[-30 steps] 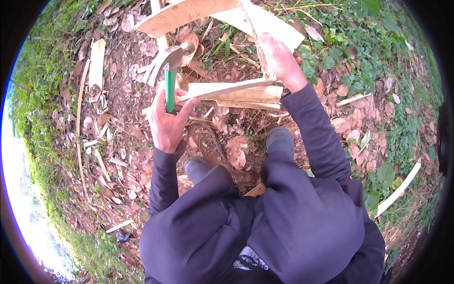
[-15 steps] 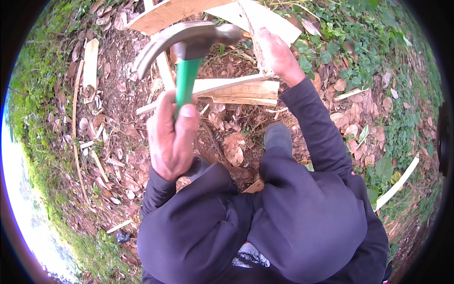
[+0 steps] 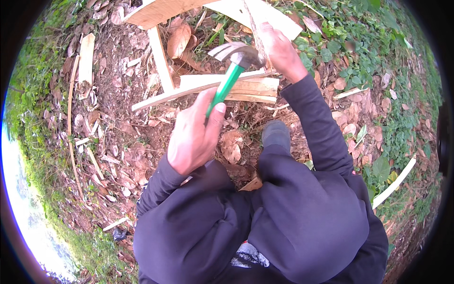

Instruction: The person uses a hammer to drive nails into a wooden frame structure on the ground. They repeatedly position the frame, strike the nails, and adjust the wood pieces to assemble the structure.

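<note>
My left hand (image 3: 195, 135) is wrapped round the green handle of a claw hammer (image 3: 229, 81). The hammer's head is at the lower end of a rough-edged wooden board (image 3: 256, 35); whether the two touch I cannot tell. That board stands nearly edge-on, gripped at its right side by my right hand (image 3: 285, 56), whose fingers are partly hidden behind it. Below the hammer head, a long thin wooden strip (image 3: 165, 97) lies slanting across some short pale planks (image 3: 253, 87). No nail can be made out.
A broad curved plank (image 3: 165, 13) and a wide pale board (image 3: 279, 23) are at the far side. A narrow slat (image 3: 161, 59) runs beneath. Loose wood pieces, including a plank (image 3: 86, 59) on the left, lie among dry leaves. Green plants grow on the right. My boot (image 3: 276, 135) is close by.
My left hand has swung the hammer down and to the right, bringing its head to the board's lower end. My right hand has barely moved. The thin strip has shifted slightly.
</note>
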`<act>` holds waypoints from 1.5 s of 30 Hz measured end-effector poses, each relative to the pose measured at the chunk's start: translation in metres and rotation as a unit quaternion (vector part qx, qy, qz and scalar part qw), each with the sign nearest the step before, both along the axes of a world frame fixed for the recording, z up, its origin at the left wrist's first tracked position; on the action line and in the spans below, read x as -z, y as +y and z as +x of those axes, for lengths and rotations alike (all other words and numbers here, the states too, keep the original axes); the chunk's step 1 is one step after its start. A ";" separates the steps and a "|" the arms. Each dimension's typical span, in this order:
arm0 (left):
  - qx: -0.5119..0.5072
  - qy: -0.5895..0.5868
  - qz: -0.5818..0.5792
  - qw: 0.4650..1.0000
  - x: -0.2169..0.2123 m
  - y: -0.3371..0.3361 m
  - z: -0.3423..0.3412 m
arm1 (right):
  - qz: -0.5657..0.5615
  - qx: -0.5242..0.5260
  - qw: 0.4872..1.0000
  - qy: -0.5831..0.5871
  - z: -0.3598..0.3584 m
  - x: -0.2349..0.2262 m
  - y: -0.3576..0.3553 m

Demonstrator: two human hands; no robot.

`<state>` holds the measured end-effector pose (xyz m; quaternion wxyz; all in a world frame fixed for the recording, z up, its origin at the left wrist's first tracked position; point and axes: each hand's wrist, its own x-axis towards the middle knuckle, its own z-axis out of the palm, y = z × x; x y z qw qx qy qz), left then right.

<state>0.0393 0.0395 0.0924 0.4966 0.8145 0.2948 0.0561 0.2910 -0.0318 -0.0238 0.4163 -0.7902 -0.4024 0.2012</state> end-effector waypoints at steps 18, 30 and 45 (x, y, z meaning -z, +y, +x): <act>-0.082 -0.048 -0.028 0.995 -0.013 -0.006 -0.005 | 0.039 -0.001 0.998 0.047 -0.002 -0.011 0.006; -0.034 -0.025 0.006 0.999 0.000 -0.010 -0.004 | -0.037 -0.068 0.996 -0.037 0.004 -0.010 -0.001; -0.047 -0.044 0.024 0.998 -0.018 0.000 -0.011 | 0.064 -0.036 0.992 -0.101 0.001 0.007 0.002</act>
